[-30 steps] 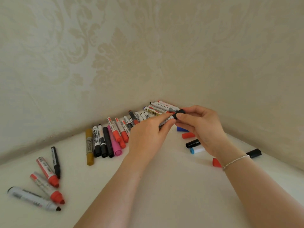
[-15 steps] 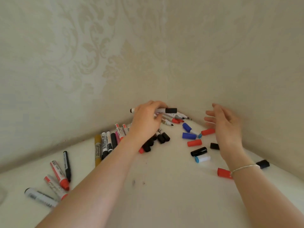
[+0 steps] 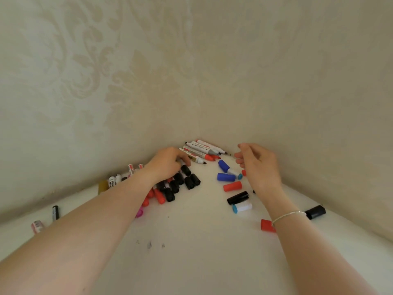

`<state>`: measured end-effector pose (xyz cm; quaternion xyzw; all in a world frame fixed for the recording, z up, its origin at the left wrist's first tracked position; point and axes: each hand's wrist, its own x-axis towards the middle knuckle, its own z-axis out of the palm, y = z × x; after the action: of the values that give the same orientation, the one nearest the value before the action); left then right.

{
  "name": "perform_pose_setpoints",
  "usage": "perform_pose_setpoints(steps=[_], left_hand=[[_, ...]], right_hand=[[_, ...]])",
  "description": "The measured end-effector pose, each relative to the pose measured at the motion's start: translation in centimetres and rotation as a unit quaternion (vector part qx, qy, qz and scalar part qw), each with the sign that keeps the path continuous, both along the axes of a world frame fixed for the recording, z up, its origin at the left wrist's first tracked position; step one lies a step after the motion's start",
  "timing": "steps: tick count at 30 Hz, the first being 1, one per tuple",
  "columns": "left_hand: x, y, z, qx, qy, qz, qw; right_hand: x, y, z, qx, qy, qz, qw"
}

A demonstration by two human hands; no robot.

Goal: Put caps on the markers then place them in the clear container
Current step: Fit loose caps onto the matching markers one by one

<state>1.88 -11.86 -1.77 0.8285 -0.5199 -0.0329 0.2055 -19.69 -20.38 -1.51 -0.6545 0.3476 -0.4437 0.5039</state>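
While our left hand [image 3: 168,165] curls on a capped marker [image 3: 185,169], our right hand [image 3: 258,165] hovers loosely curled, holding nothing. We should reach 1 uncapped marker [image 3: 194,157] next.

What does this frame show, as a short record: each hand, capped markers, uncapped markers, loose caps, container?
left hand: down on the row of capped markers, fingers curled over a black-capped marker
right hand: raised above the loose caps, fingers loosely curled, holding nothing
capped markers: row along the left wall, black and red caps
uncapped markers: cluster in the corner, tips bare
loose caps: blue, red, black, white-and-blue, scattered on the white surface
clear container: not in view
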Motion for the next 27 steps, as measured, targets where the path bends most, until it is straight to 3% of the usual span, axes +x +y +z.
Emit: perform_pose_setpoints(steps=[3, 7, 14, 22, 25, 27], left_hand=[[0.4, -0.4, 0.2, -0.015, 0.011, 0.012, 1.000], [0.6, -1.6, 0.6, -0.039, -0.044, 0.019, 0.998], [-0.5, -4.2, 0.5, 0.074, -0.174, 0.008, 0.982], [-1.8, -5.1, 1.0, 0.138, -0.337, -0.026, 0.931], [-2.1, -4.5, 1.9, 0.089, -0.380, -0.072, 0.918], [-2.7, -3.8, 2.8, -0.010, -0.316, -0.090, 0.944]], right_hand=[[0.0, -0.2, -0.2, -0.003, 0.007, -0.004, 1.000], [-0.1, -0.3, -0.1, -0.007, 0.015, -0.018, 1.000], [-0.3, -0.5, -0.2, -0.018, 0.031, -0.029, 0.999], [-0.4, -1.0, -0.2, -0.015, 0.026, -0.033, 0.999], [-0.5, -1.3, -0.4, -0.010, 0.023, -0.041, 0.999], [-0.3, -1.5, -0.6, -0.018, 0.038, -0.036, 0.998]])
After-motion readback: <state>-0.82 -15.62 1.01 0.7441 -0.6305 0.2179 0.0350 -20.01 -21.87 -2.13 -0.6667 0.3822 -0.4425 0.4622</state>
